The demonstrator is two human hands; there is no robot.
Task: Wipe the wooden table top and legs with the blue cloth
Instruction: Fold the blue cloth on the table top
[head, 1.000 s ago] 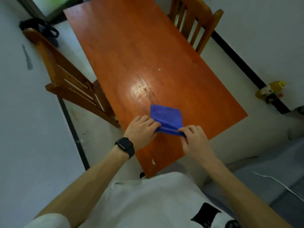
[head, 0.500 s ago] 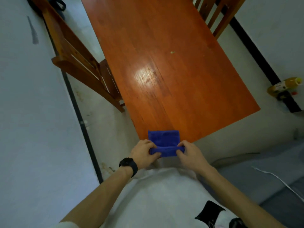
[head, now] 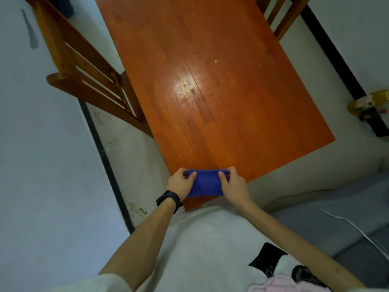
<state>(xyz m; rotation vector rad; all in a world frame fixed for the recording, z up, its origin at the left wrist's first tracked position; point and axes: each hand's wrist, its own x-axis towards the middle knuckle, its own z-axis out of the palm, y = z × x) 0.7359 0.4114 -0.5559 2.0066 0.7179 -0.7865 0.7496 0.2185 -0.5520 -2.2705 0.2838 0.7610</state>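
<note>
The folded blue cloth (head: 206, 183) lies at the near corner of the orange-brown wooden table top (head: 210, 91). My left hand (head: 181, 183), with a black watch on its wrist, pinches the cloth's left end. My right hand (head: 231, 185) pinches its right end. The cloth is stretched between the two hands just over the near table edge. A small pale crumb (head: 217, 60) lies further up the table. The table legs are hidden under the top.
A wooden chair (head: 84, 74) stands at the table's left side, another chair (head: 280, 15) at the far right. A yellow bottle (head: 367, 102) lies on the floor by the right wall. A white cable (head: 355, 228) runs across the grey floor at right.
Both hands drew the cloth back along the table toward the near corner. The fold now faces me, with the thumbs on top of the cloth.
</note>
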